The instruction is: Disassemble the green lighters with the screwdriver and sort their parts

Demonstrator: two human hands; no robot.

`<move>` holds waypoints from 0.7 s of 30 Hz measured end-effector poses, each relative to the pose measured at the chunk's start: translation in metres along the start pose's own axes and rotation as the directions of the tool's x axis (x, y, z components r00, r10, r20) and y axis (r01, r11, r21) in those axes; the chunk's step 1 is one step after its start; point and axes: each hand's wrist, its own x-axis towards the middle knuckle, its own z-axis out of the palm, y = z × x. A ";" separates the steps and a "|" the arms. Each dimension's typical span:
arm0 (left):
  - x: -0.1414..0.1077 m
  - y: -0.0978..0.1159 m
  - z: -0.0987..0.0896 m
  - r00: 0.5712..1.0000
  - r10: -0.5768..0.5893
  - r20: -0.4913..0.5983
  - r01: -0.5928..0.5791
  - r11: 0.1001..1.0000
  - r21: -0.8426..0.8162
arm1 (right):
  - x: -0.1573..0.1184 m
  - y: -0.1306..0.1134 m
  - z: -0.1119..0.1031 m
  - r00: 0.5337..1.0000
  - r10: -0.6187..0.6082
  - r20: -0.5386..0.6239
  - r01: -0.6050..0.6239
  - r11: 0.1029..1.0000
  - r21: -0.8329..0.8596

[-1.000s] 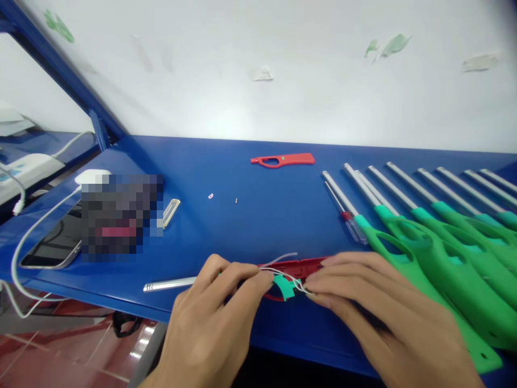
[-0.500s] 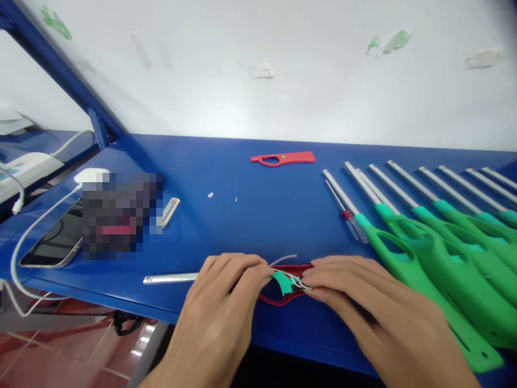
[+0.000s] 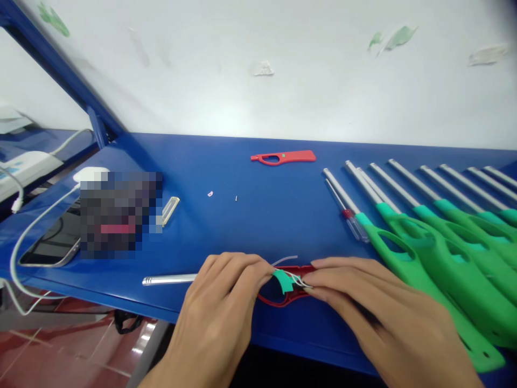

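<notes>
Near centre, a red shell (image 3: 299, 269) held a teal piece (image 3: 284, 281) and white wires (image 3: 297, 281); left hand (image 3: 224, 302) and right hand (image 3: 383, 304), fingers curled, gripped its ends, partly hiding it. Green lighters (image 3: 442, 272) lay right.

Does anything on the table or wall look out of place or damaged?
The white wall looks blemished: pale green patches and whitish patches mar its otherwise plain surface. On the blue table, a tiny pale fragment and a tiny screw-like piece lie loose, apart from everything else. Nothing looks spilled.
</notes>
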 end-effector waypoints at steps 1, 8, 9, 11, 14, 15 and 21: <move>0.000 0.000 0.000 1.000 0.005 -0.003 -0.005 1.000 0.004 | 0.002 0.000 0.000 1.000 -0.003 -0.005 0.003 1.000 -0.005; -0.004 -0.003 -0.002 0.999 0.031 0.037 -0.031 0.999 0.009 | 0.004 -0.001 -0.001 0.999 -0.020 -0.031 0.020 1.000 -0.008; -0.005 -0.003 -0.003 0.999 0.030 0.042 -0.030 1.000 0.006 | 0.004 -0.001 -0.001 0.999 -0.018 -0.028 0.018 1.000 -0.005; -0.005 -0.003 -0.003 0.999 0.021 0.043 -0.021 1.000 0.002 | 0.002 0.000 -0.001 1.000 -0.017 -0.021 0.017 1.000 -0.001; -0.005 -0.002 -0.004 0.999 0.003 0.054 -0.003 1.000 0.003 | 0.000 0.000 0.000 1.000 -0.019 -0.001 0.019 1.000 -0.005; -0.005 -0.002 -0.005 0.998 -0.001 0.061 0.001 1.000 0.003 | 0.000 0.000 0.000 1.000 -0.021 0.000 0.021 1.000 -0.007; -0.007 -0.004 -0.010 0.992 -0.031 0.123 0.032 0.999 -0.002 | 0.000 0.000 0.001 0.999 -0.039 -0.004 0.039 0.999 -0.006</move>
